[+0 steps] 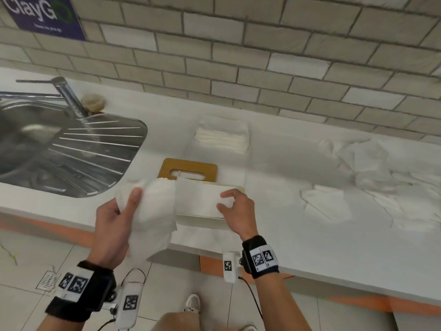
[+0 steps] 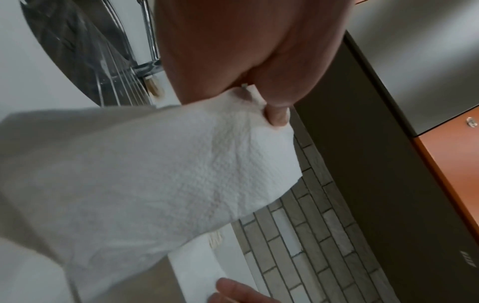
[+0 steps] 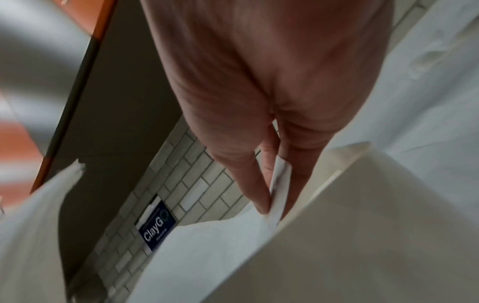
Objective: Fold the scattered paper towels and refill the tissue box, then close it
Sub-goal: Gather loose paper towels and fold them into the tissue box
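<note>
I hold one white paper towel point(image 1: 167, 204) stretched between both hands above the counter's front edge. My left hand point(image 1: 119, 216) pinches its left end, thumb on top, and the loose part droops below; the left wrist view shows the thumb tip on the embossed paper towel point(image 2: 181, 168). My right hand point(image 1: 232, 206) pinches the right corner between thumb and fingers, seen close as a folded edge of the paper towel point(image 3: 279, 184). Under the towel lies the white tissue box point(image 1: 205, 218); its wooden slotted lid point(image 1: 191, 169) lies behind it.
A stack of folded towels point(image 1: 222, 137) rests behind the lid. Scattered unfolded towels point(image 1: 372, 177) cover the counter at right. A steel sink with drainboard point(image 1: 71, 151) and tap point(image 1: 69, 94) sit at left. Tiled wall point(image 1: 262, 56) behind; floor below the counter edge.
</note>
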Demonstrator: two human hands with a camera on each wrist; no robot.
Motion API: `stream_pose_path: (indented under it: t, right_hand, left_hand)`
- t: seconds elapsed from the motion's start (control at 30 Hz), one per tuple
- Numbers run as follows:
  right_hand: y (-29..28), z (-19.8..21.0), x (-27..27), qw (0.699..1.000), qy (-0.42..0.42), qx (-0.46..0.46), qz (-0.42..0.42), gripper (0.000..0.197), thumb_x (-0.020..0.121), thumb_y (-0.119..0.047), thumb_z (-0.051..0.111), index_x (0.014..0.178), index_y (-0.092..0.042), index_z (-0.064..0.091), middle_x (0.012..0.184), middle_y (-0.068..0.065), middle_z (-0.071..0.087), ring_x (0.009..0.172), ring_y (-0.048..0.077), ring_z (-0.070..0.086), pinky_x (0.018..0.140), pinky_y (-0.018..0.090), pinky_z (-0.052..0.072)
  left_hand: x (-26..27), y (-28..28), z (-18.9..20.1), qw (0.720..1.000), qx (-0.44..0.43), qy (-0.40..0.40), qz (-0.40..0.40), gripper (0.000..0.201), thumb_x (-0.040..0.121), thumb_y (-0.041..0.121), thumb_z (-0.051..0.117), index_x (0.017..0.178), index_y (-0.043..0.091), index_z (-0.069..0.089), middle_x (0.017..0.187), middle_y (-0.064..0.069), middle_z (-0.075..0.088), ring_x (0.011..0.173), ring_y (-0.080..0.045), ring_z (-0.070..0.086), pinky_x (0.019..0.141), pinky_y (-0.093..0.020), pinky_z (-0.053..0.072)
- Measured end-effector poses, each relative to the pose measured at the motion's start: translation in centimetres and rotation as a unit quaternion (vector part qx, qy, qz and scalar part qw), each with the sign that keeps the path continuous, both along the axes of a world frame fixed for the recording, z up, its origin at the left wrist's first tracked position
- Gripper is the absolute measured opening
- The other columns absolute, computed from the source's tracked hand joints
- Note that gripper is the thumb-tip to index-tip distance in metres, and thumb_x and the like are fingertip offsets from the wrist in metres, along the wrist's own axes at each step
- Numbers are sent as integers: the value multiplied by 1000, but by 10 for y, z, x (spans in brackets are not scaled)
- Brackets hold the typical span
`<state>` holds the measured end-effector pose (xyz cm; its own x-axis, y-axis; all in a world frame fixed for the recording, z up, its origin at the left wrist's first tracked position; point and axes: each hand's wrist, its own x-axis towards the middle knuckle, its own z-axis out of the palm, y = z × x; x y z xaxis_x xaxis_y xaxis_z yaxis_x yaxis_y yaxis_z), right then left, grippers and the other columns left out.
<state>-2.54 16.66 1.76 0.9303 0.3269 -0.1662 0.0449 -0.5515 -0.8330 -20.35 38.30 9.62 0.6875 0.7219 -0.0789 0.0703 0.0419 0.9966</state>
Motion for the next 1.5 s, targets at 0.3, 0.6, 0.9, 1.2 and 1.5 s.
stream_pose_path:
  t: [0.3,0.6,0.9,1.2,1.5]
  right_hand:
    - [10,57,-37,988,-132,81,3,36,109,-51,55,138,-30,61,137,-15,60,124,1,60,101,18,46]
    - [54,58,-54,928,-33,338,-155,21,103,-25,74,99,-15,57,99,6,69,88,24,65,78,36,55]
    - [42,69,-26,925,-55,343,-154,38,84,-7,90,74,-2,55,112,2,80,113,22,76,90,41,63]
    - [35,71,-10,929,-35,345,-126,34,85,-7,90,79,-1,57,89,22,69,110,24,77,82,50,61]
    - [25,76,6,932,-56,347,-92,31,83,-6,91,80,-9,60,81,0,63,83,12,64,73,24,50]
  left_hand:
    - [27,-1,14,993,-80,5,-84,54,106,52,49,97,7,79,93,-6,77,88,-22,72,80,-40,53]
    - [74,-18,29,943,-266,54,-193,46,111,41,48,133,8,71,128,-15,75,122,-34,71,115,-56,47]
    - [98,-13,47,953,-193,87,-217,40,110,38,48,122,15,78,118,-7,80,114,-27,75,109,-53,53]
    - [115,-12,54,946,-154,119,-260,41,111,35,44,113,20,82,113,-5,81,108,-24,77,97,-45,55]
    - [137,-12,26,939,-75,180,-284,37,102,40,54,112,16,80,114,-15,77,97,-36,74,74,-37,57]
